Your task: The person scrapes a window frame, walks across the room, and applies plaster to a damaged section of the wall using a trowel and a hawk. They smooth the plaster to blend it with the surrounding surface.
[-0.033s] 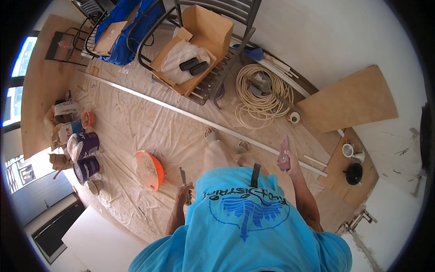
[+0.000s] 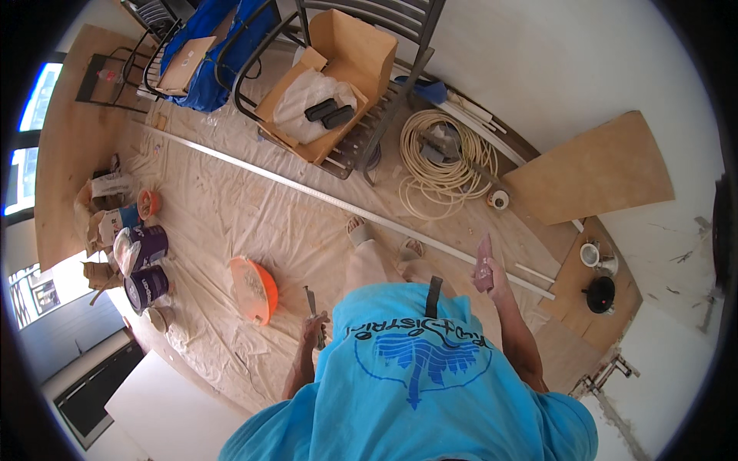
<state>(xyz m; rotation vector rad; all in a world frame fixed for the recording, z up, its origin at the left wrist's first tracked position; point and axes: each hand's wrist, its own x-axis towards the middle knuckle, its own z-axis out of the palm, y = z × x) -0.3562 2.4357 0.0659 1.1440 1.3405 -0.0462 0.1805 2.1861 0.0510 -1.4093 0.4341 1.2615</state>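
My left hand [image 2: 315,327] is closed around a narrow, flat-bladed scraper [image 2: 310,298], its blade pointing away from me. Fingers and the low angle hide most of its handle. On the other side, my right hand [image 2: 493,276] grips a dusty pinkish flat piece [image 2: 483,263], tapered at its far end; its exact kind cannot be made out. Both hands hang apart on either side of my blue shirt, above the sheeted floor. Left of my left hand, an orange bucket [image 2: 266,290] with greyish material inside leans on the plastic sheet.
A long white bar [image 2: 323,196] crosses the floor beyond my feet. Past it stands a chair [image 2: 377,138] bearing an open cardboard box [image 2: 361,58]. Coiled cable [image 2: 419,180] lies to the right, purple tubs [image 2: 146,286] at left, a board [image 2: 592,173] against the wall.
The pinkish piece in my right hand has tipped very slightly toward me. Otherwise my hands and the things around them stay in place.
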